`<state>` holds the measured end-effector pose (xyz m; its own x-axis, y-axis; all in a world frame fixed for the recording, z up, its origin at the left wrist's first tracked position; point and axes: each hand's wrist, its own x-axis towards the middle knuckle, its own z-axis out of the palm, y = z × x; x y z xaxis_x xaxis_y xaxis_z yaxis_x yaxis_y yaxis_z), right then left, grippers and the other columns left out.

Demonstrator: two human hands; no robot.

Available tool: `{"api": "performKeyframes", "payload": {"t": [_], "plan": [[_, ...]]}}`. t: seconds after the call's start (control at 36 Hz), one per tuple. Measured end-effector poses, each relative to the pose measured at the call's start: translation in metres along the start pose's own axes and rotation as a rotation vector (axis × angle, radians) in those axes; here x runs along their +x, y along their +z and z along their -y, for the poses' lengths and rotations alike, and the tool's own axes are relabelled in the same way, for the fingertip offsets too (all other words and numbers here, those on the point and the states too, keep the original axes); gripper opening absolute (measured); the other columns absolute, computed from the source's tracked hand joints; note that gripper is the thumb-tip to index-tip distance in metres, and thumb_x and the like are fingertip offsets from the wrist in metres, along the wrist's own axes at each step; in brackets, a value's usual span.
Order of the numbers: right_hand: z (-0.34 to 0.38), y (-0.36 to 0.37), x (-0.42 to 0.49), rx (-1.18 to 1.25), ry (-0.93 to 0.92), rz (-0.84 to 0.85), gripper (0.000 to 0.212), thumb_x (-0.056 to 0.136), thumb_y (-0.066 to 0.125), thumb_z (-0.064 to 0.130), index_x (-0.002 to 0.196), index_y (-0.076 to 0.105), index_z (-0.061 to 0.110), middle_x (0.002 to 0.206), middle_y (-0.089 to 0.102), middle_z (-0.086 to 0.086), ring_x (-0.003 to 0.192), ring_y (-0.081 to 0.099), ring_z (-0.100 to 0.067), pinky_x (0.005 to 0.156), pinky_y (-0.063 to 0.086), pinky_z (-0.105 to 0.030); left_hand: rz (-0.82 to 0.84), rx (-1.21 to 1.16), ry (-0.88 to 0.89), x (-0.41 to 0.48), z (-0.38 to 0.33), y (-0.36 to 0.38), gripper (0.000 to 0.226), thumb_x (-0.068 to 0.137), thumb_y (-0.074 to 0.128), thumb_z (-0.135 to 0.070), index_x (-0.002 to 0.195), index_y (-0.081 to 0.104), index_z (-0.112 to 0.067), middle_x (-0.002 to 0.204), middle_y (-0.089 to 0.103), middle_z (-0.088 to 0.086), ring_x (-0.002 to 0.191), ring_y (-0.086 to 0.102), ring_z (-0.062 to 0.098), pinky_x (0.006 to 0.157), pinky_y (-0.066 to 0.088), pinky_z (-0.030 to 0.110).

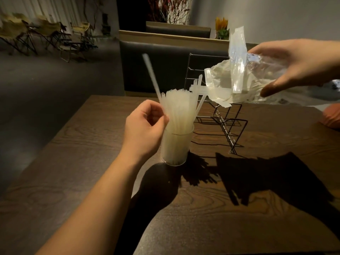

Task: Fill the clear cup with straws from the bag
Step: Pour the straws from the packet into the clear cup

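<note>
A clear cup (175, 147) stands upright in the middle of the wooden table (73, 162), packed with several translucent white straws (179, 109). My left hand (145, 127) is beside the cup's left rim, fingers pinched on a single straw (150, 74) that tilts up and to the left. My right hand (298, 69) holds a crumpled clear plastic bag (239, 78) above and right of the cup, its mouth facing left. A few straws (202, 89) stick out of the bag's mouth toward the cup.
A black wire rack (223, 124) stands on the table right behind the cup, under the bag. A dark padded bench back (156, 67) lies beyond the table's far edge. An orange object (331, 116) sits at the right edge. Folding chairs line the far left.
</note>
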<state>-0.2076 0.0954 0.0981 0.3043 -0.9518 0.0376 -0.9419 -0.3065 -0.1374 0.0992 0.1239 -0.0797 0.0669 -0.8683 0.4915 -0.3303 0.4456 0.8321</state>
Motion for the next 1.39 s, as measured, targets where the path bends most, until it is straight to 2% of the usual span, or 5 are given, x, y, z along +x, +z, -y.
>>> {"api": "performKeyframes", "payload": {"t": [0.42, 0.58, 0.69, 0.94, 1.39], "plan": [[-0.015, 0.000, -0.034, 0.039, 0.015, -0.057, 0.105, 0.053, 0.082, 0.046, 0.145, 0.032, 0.037, 0.134, 0.037, 0.022, 0.125, 0.040, -0.008, 0.106, 0.029, -0.035, -0.002, 0.181, 0.009, 0.000, -0.009, -0.003, 0.022, 0.090, 0.070, -0.031, 0.106, 0.061, -0.019, 0.102, 0.062, 0.000, 0.094, 0.061, 0.014, 0.083, 0.058, 0.038], [-0.006, 0.017, -0.064, 0.157, -0.048, -0.061, 0.086, 0.056, 0.086, 0.030, 0.116, 0.034, 0.063, 0.112, 0.040, 0.043, 0.116, 0.044, -0.002, 0.096, 0.031, -0.024, -0.319, 0.228, 0.538, -0.014, -0.043, 0.007, 0.017, 0.090, 0.062, -0.018, 0.094, 0.061, -0.002, 0.091, 0.054, 0.006, 0.083, 0.055, 0.025, 0.069, 0.048, 0.047], [-0.002, 0.022, -0.075, 0.131, -0.059, -0.023, 0.089, 0.052, 0.085, 0.042, 0.121, 0.034, 0.066, 0.126, 0.044, 0.038, 0.121, 0.045, -0.002, 0.100, 0.032, -0.030, -0.074, 0.362, 0.771, -0.019, -0.094, 0.028, 0.023, 0.090, 0.056, -0.018, 0.101, 0.069, -0.002, 0.102, 0.067, 0.015, 0.095, 0.058, 0.028, 0.081, 0.042, 0.030], [0.001, 0.015, -0.086, 0.136, -0.160, -0.087, 0.084, 0.053, 0.078, 0.045, 0.126, 0.040, 0.060, 0.114, 0.054, 0.015, 0.107, 0.053, 0.000, 0.087, 0.043, -0.023, 0.699, 0.774, 0.557, 0.014, -0.139, 0.083, 0.048, 0.098, 0.059, -0.030, 0.144, 0.051, -0.020, 0.136, 0.058, 0.003, 0.114, 0.054, 0.018, 0.098, 0.045, 0.032], [-0.034, 0.032, -0.080, 0.164, -0.021, 0.078, 0.071, 0.071, 0.080, 0.027, 0.130, 0.044, 0.044, 0.108, 0.056, 0.010, 0.103, 0.054, -0.005, 0.090, 0.044, -0.028, 0.838, 0.846, 0.317, 0.008, -0.126, 0.120, 0.007, 0.098, 0.054, -0.018, 0.102, 0.059, -0.016, 0.090, 0.056, -0.001, 0.081, 0.055, 0.019, 0.069, 0.045, 0.032]]}}
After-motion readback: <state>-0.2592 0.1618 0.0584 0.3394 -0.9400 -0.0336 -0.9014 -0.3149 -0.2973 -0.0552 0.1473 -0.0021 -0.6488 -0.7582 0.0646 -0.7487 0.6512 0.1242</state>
